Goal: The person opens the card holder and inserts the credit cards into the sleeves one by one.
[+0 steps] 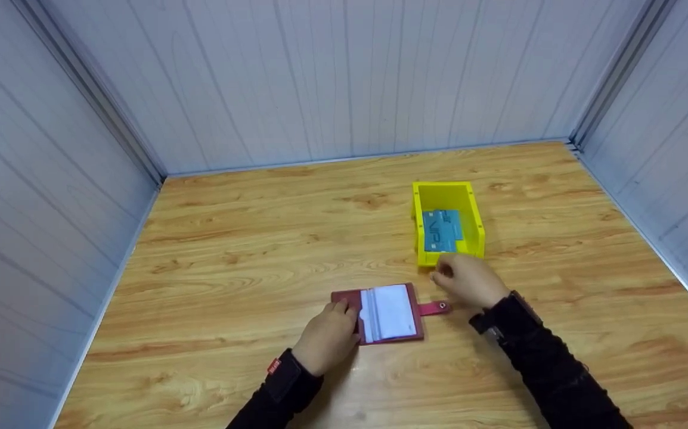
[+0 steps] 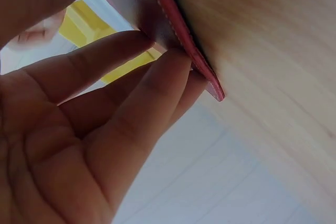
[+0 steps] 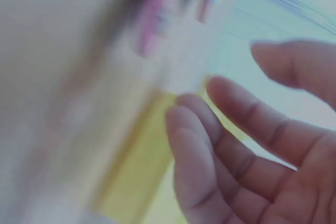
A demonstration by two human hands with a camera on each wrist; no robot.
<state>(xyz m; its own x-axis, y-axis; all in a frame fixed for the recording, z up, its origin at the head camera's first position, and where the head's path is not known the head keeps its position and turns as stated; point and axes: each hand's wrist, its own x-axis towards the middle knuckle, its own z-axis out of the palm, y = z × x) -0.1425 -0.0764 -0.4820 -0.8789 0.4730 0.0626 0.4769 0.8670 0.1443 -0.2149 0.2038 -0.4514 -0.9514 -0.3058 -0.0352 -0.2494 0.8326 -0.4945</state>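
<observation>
A dark red card holder (image 1: 417, 310) lies unfolded on the table, with clear sleeves and a white page (image 1: 394, 310) at its right half. Its pink snap strap (image 1: 433, 308) sticks out to the right. My left hand (image 1: 327, 333) rests on the left cover; the left wrist view has its fairly straight fingertips (image 2: 173, 66) against the cover near the stitched edge. Between the strap and a yellow bin (image 1: 480, 238), my right hand (image 1: 472, 280) hovers with loosely bent fingers and nothing in them. Blue cards (image 1: 441, 231) marked VIP lie inside the bin.
The wood-grain table (image 1: 231, 238) is bounded by white panel walls (image 1: 344, 77) at the back and both sides. The bin stands beyond the card holder, to its right, with its low front side facing me.
</observation>
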